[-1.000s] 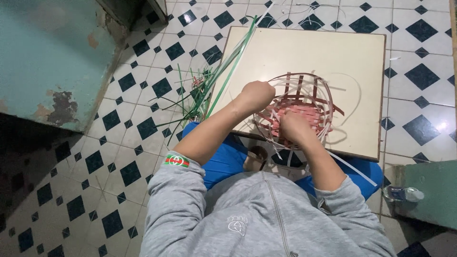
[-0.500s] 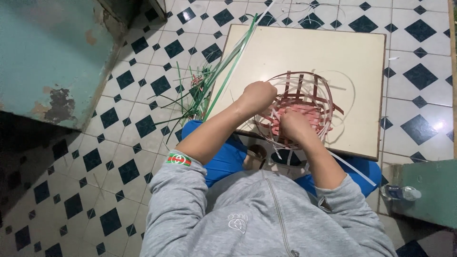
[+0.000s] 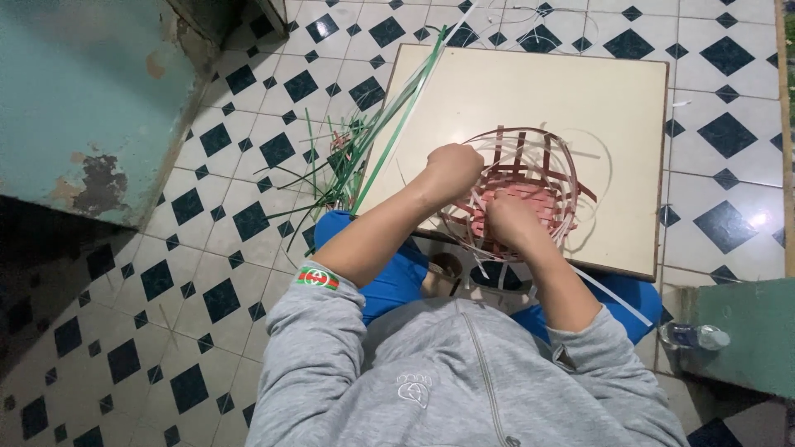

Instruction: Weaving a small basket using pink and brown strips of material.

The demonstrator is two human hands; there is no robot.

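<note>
Hands barely shifted, left hand (image 3: pixel 451 168) on basket (image 3: pixel 530 178) rim, right hand (image 3: pixel 509 222) inside

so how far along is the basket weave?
Done: the basket has a woven red and white base and several wall rows. In hand: left hand grips the near-left rim, right hand works strips at the near wall. Left: upright stakes stand unwoven at the top, and a bundle of green strips lies unused beside the board.

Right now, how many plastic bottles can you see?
1: a clear plastic bottle lies on its side at the lower right, beside the green wall. Others may be hidden behind it.
</note>
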